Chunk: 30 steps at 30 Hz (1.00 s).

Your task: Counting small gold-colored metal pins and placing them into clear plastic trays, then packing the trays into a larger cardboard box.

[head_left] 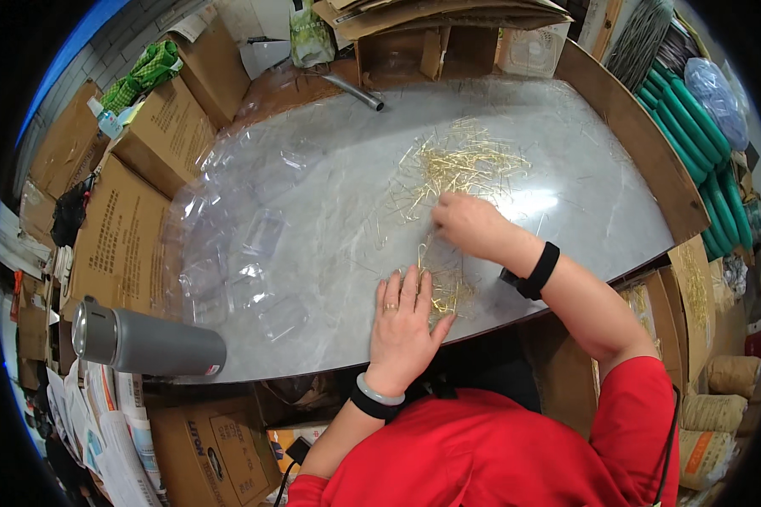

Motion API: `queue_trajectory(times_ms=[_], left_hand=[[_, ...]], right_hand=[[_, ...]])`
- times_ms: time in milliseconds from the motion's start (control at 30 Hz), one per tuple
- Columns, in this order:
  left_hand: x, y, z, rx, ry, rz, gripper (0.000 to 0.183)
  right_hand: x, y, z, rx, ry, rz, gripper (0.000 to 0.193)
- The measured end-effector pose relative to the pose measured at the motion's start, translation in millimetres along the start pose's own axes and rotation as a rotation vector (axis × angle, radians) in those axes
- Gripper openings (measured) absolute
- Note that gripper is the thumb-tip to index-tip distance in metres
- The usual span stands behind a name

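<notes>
A large heap of thin gold-coloured wire hooks (469, 160) lies spread on the grey marble-patterned tabletop (330, 194). My right hand (469, 225) is at the near side of this heap, its fingers drawn together in a pinch; what they hold, if anything, is too small to make out. Close to the table's front edge, my left hand (404, 317) rests flat with fingers stretched. Beside and partly under its fingers is a smaller bunch of gold wire hooks (450, 296). One single hook (421, 253) shows just beyond the left fingertips.
Several clear plastic trays (264, 232) cover the table's left side. A grey steel bottle (156, 340) lies at the left front edge. A metal tube (353, 91) is at the back. Cardboard boxes (165, 135) line the left; a cardboard strip (634, 139) borders the right.
</notes>
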State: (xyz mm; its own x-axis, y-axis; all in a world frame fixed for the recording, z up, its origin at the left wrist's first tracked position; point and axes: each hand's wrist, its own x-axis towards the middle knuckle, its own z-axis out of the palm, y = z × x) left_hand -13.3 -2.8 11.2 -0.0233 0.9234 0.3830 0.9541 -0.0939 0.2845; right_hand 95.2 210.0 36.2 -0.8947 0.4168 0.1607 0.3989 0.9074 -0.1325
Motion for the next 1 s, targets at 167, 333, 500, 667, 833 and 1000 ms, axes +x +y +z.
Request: queue_trajectory(times_ms=[167,333,500,667,833,1000], left_hand=[[3.0,1.6,-1.2,-0.015,0.021,0.006,0.067],[2.5,-0.7,2.1,-0.049,0.025,0.001,0.076],[-7.3,-4.7,3.8,-0.067,0.059,-0.031,0.084],[-2.1,-0.3,0.3,-0.044,0.021,-0.113,0.095],[0.7,-1.4,-2.0,-0.046,-0.003,-0.119,0.097],[-0.5,-3.2,-0.6,-0.093,-0.002,-0.087,0.086]], right_hand=[[2.0,9.8,-2.1,-0.167,0.049,0.123,0.018],[-11.4,7.1,-9.7,-0.504,0.474,0.103,0.025],[-62.0,-34.8,-45.2,0.101,-0.235,0.187,0.059],[-79.5,-36.6,-38.1,0.151,-0.104,-0.008,0.064],[-60.7,-34.7,-21.5,0.256,-0.127,-0.175,0.051],[-19.0,-31.3,-39.9,0.341,-0.201,-0.133,0.032]])
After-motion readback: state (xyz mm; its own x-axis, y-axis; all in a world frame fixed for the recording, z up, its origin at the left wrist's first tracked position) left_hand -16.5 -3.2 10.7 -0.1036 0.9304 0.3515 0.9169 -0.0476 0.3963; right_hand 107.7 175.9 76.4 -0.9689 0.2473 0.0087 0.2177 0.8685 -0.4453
